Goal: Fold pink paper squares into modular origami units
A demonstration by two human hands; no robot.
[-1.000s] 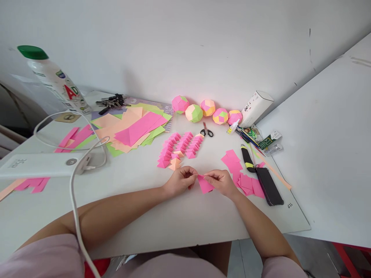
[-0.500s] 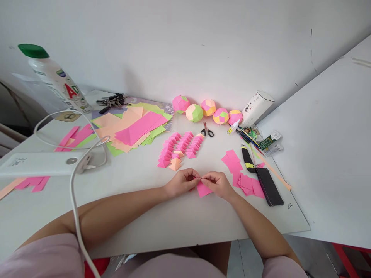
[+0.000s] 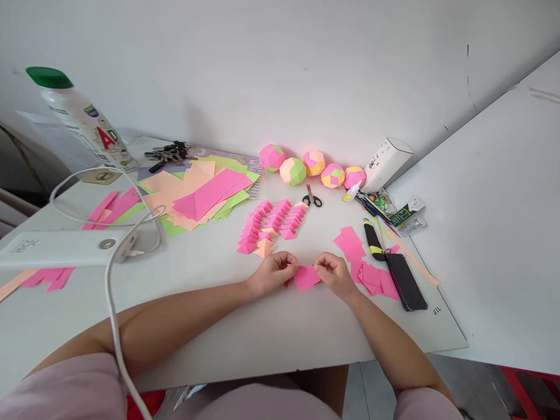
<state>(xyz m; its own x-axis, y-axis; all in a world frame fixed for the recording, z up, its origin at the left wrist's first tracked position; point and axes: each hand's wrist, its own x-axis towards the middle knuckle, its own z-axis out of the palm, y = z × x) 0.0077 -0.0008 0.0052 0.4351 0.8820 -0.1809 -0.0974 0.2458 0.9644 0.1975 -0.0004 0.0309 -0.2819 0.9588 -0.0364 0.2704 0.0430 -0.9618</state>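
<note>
Pink sheet (image 3: 307,279): between the two hands, over the near part of the worktop (image 3: 227,344); whether it touches the surface, I cannot tell.
Left hand (image 3: 273,275): fingers pinched on the sheet's left corner.
Right hand (image 3: 335,275): fingers and thumb clamped on its right corner.
Paper feel: probably very light, thin and bendable, easily creased or torn; edges and corners look the best hold, with a light pinch.
Folded pieces (image 3: 272,220): pink rows with some peach ones, just beyond the left hand and easily knocked.
Loose pink squares (image 3: 371,277): beside the right hand, near the cutter (image 3: 373,240) and black device (image 3: 405,281).
Scissors (image 3: 312,199): beyond the rows, before the paper balls (image 3: 293,171).
White cable (image 3: 110,291): crosses the view before the left arm, a possible snag.
</note>
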